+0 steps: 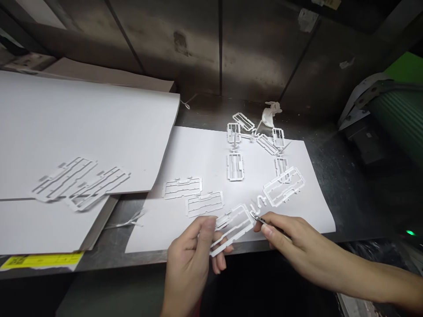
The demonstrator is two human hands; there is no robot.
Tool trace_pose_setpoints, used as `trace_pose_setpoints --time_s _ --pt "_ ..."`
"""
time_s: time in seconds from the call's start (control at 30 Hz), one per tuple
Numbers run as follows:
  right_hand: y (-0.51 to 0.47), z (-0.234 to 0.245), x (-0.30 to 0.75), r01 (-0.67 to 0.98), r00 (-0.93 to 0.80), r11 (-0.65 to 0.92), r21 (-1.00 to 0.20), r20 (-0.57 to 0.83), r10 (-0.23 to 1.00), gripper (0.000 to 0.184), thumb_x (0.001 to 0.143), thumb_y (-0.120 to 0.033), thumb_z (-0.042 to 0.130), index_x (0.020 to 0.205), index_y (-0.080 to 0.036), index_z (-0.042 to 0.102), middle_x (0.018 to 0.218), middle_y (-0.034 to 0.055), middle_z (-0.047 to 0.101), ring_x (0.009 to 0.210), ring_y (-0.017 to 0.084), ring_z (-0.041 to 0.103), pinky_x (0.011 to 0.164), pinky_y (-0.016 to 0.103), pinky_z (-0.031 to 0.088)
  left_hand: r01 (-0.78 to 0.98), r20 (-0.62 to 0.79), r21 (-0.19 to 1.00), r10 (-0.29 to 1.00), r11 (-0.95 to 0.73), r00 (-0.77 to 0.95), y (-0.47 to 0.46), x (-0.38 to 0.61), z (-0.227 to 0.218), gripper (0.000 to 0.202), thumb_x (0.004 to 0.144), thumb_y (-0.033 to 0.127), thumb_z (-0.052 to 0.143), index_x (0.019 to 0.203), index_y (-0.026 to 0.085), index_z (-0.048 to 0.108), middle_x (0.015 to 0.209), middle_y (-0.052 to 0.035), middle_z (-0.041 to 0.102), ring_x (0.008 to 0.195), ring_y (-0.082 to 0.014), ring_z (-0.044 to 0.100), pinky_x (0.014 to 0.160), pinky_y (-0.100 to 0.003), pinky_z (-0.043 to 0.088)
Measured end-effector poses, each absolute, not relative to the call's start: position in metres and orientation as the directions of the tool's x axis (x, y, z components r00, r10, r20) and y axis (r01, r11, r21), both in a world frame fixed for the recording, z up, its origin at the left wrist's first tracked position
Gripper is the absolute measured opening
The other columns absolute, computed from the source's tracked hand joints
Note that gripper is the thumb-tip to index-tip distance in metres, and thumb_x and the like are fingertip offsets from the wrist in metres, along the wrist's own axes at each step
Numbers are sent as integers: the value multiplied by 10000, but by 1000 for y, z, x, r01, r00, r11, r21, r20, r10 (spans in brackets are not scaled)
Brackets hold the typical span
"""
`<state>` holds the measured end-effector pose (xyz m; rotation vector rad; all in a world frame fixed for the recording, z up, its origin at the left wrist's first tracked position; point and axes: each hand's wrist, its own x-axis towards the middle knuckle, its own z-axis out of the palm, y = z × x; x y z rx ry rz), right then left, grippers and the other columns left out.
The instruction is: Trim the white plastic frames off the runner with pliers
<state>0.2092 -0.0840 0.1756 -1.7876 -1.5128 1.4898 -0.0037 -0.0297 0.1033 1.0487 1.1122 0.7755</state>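
Observation:
Between the thumb and fingers of my left hand (194,248) is a white plastic frame (243,229), tilted above the table edge. A curled white runner (258,204) extends from its upper right corner towards a second white frame (284,187). My right hand (291,235) is closed around small nippers (256,216), whose metal jaws are at the corner where the runner meets the held frame. Whether the jaws have cut through, I cannot tell. Two loose frames, one of them a flat white frame (205,203), lie on the white sheet (155,229) just beyond my left hand.
Several white frames joined by runners, including one upright frame (235,167), lie farther back on the sheet. A crumpled white glove-like item (271,114) is behind them. Stacked white boards (99,114) with two frames on top stand at left. A green ribbed conveyor belt (399,114) is at right.

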Motion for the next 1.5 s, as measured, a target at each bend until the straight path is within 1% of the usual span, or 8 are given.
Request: trace_pose_setpoints --time_s 0.17,0.3,0.43,0.83,0.97,1.07,1.13,1.5 --pt "-85 172 208 534 -92 -376 -758 -494 865 475 1106 -614 367 938 -209 550 880 -32 582 786 111 496 731 275 390 73 -295 956 925 286 240 -29 -6 99 534 1032 613 530 787 151 639 653 -46 665 469 -118 564 456 -210 487" --pt "-85 171 207 582 -51 -392 -712 -513 857 530 1097 -650 333 885 -194 499 818 -19 544 738 123 473 695 306 363 346 175 897 940 -274 292 -27 -13 89 459 961 488 715 1342 247 638 1264 -62 692 1066 -194 699 848 -258 617" --pt "-84 166 208 614 -53 -381 -691 -518 854 536 1100 -652 312 877 -192 474 779 -18 516 699 124 449 674 318 342 362 443 711 784 -603 435 -25 -14 80 526 958 299 753 1437 226 548 1298 -58 639 1233 -164 620 1105 -259 501" --pt "-85 154 215 714 1 -349 -607 -497 868 507 1112 -612 299 849 -202 440 694 -23 477 614 127 383 600 308 309 428 492 622 753 -656 438 -23 -6 69 490 976 216 723 1426 150 538 1305 -96 640 1292 -211 562 1128 -350 480" --pt "-87 149 227 862 49 -83 -500 -80 996 324 1093 -474 492 921 -201 522 774 -5 558 627 114 502 591 282 389 513 486 465 692 -721 533 -10 -23 63 487 1006 259 683 1447 132 521 1445 -115 593 1464 -287 438 1210 -456 400" --pt "-83 148 239 967 0 79 -243 309 951 170 1043 -340 624 1092 -185 572 1001 57 597 728 114 594 623 254 475 537 481 384 659 -751 578 -4 -43 60 472 1030 276 647 1450 105 516 1381 -115 636 1405 -274 490 1203 -452 383" --pt "-77 148 245 993 -5 52 -103 406 914 223 1021 -329 661 1155 -173 575 1143 100 599 773 128 624 652 265 516 545 479 353 647 -760 593 -1 -57 60 453 1039 281 632 1437 89 530 1351 -121 643 1383 -273 502 1195 -434 381" --pt "-11 134 248 992 -109 121 -18 321 941 359 902 -263 796 1155 -174 557 1208 66 685 900 223 678 668 342 479 499 392 392 631 -773 669 9 -85 70 382 1037 306 635 1392 199 543 1369 -98 587 1380 -243 478 1152 -393 450"
